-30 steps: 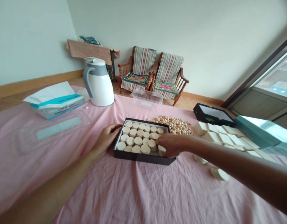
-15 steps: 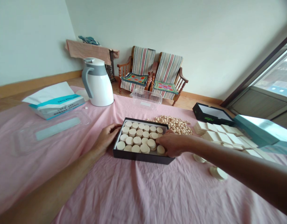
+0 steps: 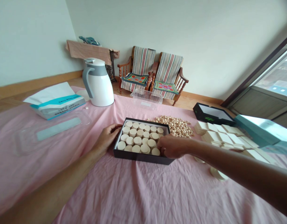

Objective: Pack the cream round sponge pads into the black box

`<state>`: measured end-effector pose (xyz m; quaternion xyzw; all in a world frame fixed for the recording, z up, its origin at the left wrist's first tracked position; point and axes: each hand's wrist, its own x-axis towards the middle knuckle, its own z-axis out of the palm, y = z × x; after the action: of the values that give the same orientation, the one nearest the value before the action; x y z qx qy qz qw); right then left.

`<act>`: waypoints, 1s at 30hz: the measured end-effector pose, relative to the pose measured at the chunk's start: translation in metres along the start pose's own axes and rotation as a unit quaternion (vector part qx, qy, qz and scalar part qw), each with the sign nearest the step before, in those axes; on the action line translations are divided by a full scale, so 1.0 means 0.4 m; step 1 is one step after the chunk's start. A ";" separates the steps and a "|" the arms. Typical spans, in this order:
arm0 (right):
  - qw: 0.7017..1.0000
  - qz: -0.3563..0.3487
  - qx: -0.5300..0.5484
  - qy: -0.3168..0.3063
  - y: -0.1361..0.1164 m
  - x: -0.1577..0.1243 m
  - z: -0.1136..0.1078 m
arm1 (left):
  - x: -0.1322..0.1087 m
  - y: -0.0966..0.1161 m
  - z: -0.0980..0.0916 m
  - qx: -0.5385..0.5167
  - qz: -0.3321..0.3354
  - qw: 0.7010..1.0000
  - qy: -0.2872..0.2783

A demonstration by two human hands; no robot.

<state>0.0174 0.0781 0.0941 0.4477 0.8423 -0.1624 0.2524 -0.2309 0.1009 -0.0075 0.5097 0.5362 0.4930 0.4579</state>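
Observation:
A black box point(image 3: 143, 158) with a white inside stands on the pink cloth, holding rows of stacked round wooden discs point(image 3: 137, 140). Against its left wall rests my left hand point(image 3: 108, 137), its fingers round the far left side. My right hand point(image 3: 172, 145) reaches over the right wall into the box, fingers bent down beside the discs at the right end. Its fingertips are hidden, so anything between them cannot be made out. One disc stack point(image 3: 155, 151) sits just left of these fingers, near the front wall.
Behind the box lies a pile of small wooden pieces point(image 3: 178, 126). Square wooden tiles point(image 3: 227, 137), a second black box point(image 3: 213, 113) and a teal box point(image 3: 265, 130) are at the right. A white jug point(image 3: 101, 87) and a tissue pack point(image 3: 59, 104) stand at the left.
The front right disc stack has shifted left, closer to its neighbour. My right hand has turned slightly and its fingers sit lower in the box. My left hand stays in place.

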 end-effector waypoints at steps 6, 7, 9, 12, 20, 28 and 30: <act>0.990 -0.020 0.140 0.009 0.000 -0.001 0.012 | 0.001 -0.003 -0.001 -0.005 0.005 1.000 -0.005; 0.988 -0.024 0.153 0.009 0.002 -0.001 0.013 | 0.002 -0.004 -0.001 -0.006 0.006 1.000 -0.005; 0.987 -0.020 0.156 0.028 0.006 -0.003 0.012 | 0.003 -0.006 -0.002 -0.005 0.006 1.000 -0.004; 0.984 0.000 0.129 0.122 0.014 -0.007 0.010 | 0.003 -0.006 -0.001 -0.008 0.004 1.000 -0.004; 0.940 -0.189 0.027 0.284 0.030 0.028 0.047 | -0.001 -0.001 -0.001 0.002 0.006 1.000 -0.001; 0.946 -0.177 0.030 0.270 0.039 0.029 0.067 | -0.001 -0.002 -0.001 0.008 0.002 1.000 -0.003; 0.949 -0.163 0.046 0.265 0.041 0.025 0.067 | 0.000 -0.002 -0.001 0.009 0.002 1.000 -0.002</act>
<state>0.0337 0.0804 0.0655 0.3420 0.9320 -0.1161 -0.0305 -0.2314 0.1007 -0.0083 0.5154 0.5390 0.4880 0.4535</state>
